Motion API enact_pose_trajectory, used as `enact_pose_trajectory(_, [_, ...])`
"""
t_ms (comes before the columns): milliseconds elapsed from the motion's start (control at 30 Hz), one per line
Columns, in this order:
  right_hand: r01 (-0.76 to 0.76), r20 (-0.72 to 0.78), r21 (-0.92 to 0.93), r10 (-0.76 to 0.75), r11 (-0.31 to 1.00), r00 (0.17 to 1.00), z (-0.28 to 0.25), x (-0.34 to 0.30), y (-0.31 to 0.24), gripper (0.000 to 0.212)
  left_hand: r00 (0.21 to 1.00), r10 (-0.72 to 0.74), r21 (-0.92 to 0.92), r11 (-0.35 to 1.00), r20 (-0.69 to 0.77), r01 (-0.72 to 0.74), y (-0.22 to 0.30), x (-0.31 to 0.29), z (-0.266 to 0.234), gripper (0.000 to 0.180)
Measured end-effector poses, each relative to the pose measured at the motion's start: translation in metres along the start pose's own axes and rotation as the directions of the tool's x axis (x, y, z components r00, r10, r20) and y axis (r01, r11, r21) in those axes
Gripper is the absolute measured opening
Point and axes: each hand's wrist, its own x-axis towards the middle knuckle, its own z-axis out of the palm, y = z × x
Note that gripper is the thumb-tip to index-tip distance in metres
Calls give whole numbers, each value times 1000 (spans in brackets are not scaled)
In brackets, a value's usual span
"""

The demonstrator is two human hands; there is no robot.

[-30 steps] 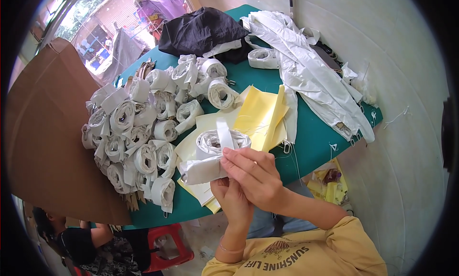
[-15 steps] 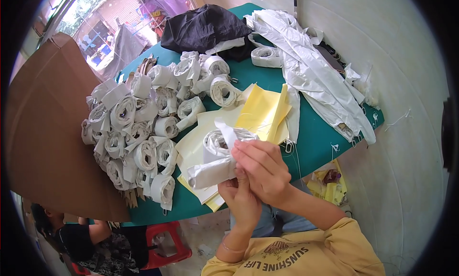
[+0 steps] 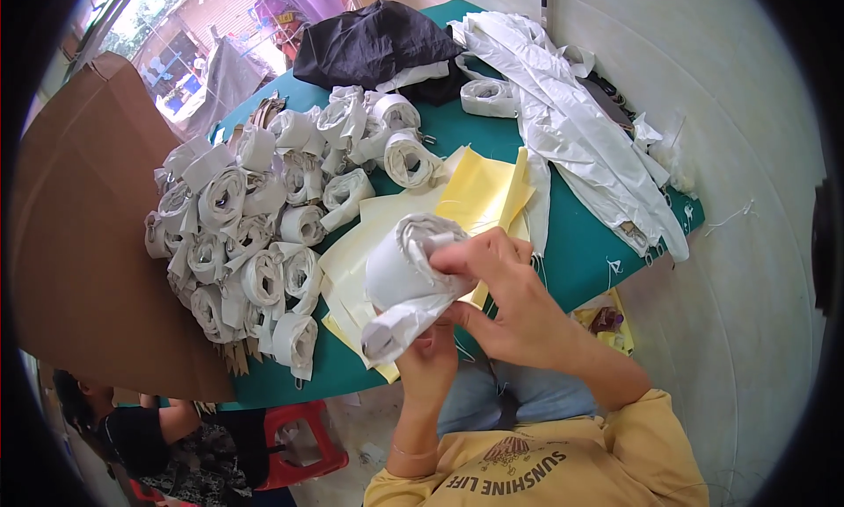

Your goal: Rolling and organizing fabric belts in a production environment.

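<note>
A rolled-up white strap-like strip (image 3: pixel 397 274) is held above the table, its coil tilted and a loose flap (image 3: pixel 400 327) hanging at its lower side. Beneath it, my left hand (image 3: pixel 428 358) grips the roll from below; some of its fingers are hidden behind the flap. My right hand (image 3: pixel 510 300) closes on the roll's right side, with fingertips pressed into the coil's opening and the thumb lower down. Under the roll lie pale yellow sheets (image 3: pixel 347 265) and a brighter yellow folded sheet (image 3: pixel 479 186).
Many similar white rolls (image 3: pixel 224 199) are heaped on the green table (image 3: pixel 571 221) at left, beside a tall brown cardboard sheet (image 3: pixel 97 235). A black cloth bundle (image 3: pixel 374 50) and long white fabric (image 3: pixel 563 112) lie behind. A person (image 3: pixel 167 441) sits near a red stool (image 3: pixel 303 445).
The roll has turned so its coil faces more upward, and the narrow strip that stuck up is no longer visible. My right hand has shifted, its fingers now bent into the coil.
</note>
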Motion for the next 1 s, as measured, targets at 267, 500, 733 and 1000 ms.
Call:
enact_pose_trajectory(267, [-370, 389, 346, 227, 862, 893, -33, 35, 36, 42, 962, -34, 143, 990, 272, -6, 2, 35, -14, 50])
enact_pose_trajectory(500, [-496, 589, 404, 196, 769, 784, -38, 59, 63, 41, 929, -224, -113, 957, 296, 267, -4, 34, -1, 34])
enact_pose_trajectory(733, [-553, 667, 246, 275, 796, 693, -40, 67, 76, 40, 585, -515, 423, 855, 626, 300, 11, 53, -17, 16])
enact_pose_trajectory(1000, [-602, 839, 139, 229, 786, 493, -47, 93, 74, 43, 863, -207, 447, 894, 461, -24, 33, 109, -21, 35])
